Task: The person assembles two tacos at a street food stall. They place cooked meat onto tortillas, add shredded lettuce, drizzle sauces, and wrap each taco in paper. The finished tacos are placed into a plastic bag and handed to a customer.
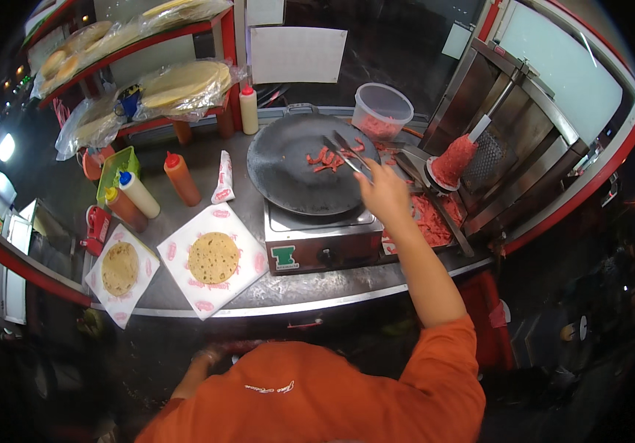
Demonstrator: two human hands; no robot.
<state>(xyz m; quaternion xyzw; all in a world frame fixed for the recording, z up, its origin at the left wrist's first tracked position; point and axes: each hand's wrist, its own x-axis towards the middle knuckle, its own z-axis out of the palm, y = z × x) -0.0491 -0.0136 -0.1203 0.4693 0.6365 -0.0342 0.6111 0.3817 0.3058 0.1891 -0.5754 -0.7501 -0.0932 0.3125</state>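
My right hand (385, 190) is closed around metal tongs (348, 156), which reach over the round dark griddle (280, 166). Beneath the tongs' tips lie several reddish meat strips (326, 160) on the griddle's right half. My left hand (203, 360) hangs low in front of the counter, dim and partly hidden, so its fingers cannot be made out. Left of the burner, a flatbread (214, 258) rests on a printed paper sheet (203, 306). A second flatbread (120, 269) lies on another sheet (120, 314) farther left.
Right of the griddle stand a meat spit (456, 161), shaved meat (430, 221) and a long knife (443, 213). A clear tub (382, 103) is behind. Sauce bottles (183, 181) and a wrapped roll (224, 179) stand left, below shelves (133, 52) of bagged bread.
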